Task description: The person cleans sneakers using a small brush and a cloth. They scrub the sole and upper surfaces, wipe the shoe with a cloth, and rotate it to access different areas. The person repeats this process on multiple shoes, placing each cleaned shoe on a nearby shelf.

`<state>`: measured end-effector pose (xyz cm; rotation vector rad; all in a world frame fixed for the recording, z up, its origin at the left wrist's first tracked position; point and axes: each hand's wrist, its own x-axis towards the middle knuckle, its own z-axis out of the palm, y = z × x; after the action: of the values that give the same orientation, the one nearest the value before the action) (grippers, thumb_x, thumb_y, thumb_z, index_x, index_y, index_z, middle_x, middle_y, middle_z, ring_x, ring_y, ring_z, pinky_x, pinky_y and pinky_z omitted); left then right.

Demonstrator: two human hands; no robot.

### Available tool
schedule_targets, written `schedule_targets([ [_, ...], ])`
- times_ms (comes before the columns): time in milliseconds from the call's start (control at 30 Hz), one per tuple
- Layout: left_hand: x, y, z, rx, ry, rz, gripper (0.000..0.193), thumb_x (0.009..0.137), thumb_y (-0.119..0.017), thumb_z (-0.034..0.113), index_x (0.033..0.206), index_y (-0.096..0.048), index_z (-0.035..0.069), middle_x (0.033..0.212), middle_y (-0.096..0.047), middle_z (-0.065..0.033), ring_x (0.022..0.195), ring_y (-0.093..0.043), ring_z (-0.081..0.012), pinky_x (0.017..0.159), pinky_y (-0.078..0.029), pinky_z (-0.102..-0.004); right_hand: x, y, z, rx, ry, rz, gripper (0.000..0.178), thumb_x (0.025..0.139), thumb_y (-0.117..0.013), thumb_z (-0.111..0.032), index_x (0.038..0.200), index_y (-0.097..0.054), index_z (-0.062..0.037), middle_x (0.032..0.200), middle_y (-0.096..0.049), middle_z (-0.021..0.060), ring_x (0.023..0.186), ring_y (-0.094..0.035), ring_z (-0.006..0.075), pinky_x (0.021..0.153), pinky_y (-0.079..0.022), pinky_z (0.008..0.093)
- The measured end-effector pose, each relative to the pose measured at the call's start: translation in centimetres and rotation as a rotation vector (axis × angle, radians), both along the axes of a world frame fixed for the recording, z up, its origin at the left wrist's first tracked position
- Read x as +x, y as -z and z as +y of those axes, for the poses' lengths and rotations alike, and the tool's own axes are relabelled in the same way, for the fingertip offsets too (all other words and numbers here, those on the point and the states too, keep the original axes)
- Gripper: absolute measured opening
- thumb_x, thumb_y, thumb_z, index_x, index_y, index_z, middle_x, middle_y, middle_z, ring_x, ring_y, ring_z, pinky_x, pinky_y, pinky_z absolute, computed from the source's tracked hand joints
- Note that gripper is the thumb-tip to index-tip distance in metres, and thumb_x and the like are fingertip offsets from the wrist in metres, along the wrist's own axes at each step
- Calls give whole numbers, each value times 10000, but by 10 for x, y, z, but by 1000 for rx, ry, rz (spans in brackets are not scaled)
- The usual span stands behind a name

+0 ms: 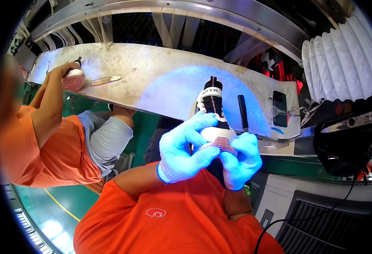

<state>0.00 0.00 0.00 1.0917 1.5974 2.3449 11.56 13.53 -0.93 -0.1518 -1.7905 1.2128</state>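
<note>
A black and white sneaker (213, 103) lies in front of me, its heel on the bench and its toe pointing toward me. White knit gloves, lit blue, cover both my hands. My left hand (186, 146) grips the toe from the left, fingers over the upper and thumb at the pinkish sole (222, 144). From the right, my right hand (241, 161) pinches the same sole edge at the toe. Just right of the shoe rests a black-handled tool (242, 112); its kind is unclear.
The pale bench (152, 80) carries a black phone (280, 109), a small blue piece (277, 130) and a wooden-handled blade (105, 81). At left, a co-worker's hand (65, 67) holds another shoe (73, 80). A white ribbed duct (346, 61) hangs at right; a black cable (304, 219) runs below.
</note>
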Motion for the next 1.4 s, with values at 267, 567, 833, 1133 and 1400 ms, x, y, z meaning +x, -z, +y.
schedule_targets([
  [267,-13,-6,-6,-75,74,152,278,850,-960,71,865,-692,0,1207,-789,-293,1234,-770,-394,1117,-565,-503,3,8,-5,-70,33,20,290,742,-883,77,973,-755,-41,885,-625,26,780,-556,166,691,-451,319],
  [567,-43,-7,-5,-223,370,110,574,885,-902,271,1312,-704,-59,1354,-721,-258,1314,-684,-365,1158,-521,-512,8,3,10,-103,-104,-12,467,746,-956,23,1155,-738,-39,919,-633,39,758,-580,159,667,-490,307],
  [833,-64,-19,-5,-330,560,81,695,914,-812,439,1420,-715,-27,1463,-677,-227,1467,-549,-380,1280,-355,-543,1,-2,3,-139,-222,-100,717,778,-959,6,1424,-651,-29,1149,-701,119,906,-696,162,779,-604,336],
  [1133,-45,-33,-9,-369,487,-278,584,911,-851,429,1291,-737,0,1484,-647,-238,1454,-567,-375,1238,-430,-536,-11,-17,0,-103,-200,-45,666,813,-950,-23,1420,-676,-23,1088,-738,109,890,-725,165,768,-616,327],
  [1400,-41,-38,0,-397,454,-193,623,878,-896,385,1332,-731,-7,1474,-645,-194,1443,-580,-331,1245,-424,-486,-8,-17,8,-148,-175,-56,697,829,-979,-100,1444,-662,-16,1244,-774,176,1096,-779,250,917,-644,389],
])
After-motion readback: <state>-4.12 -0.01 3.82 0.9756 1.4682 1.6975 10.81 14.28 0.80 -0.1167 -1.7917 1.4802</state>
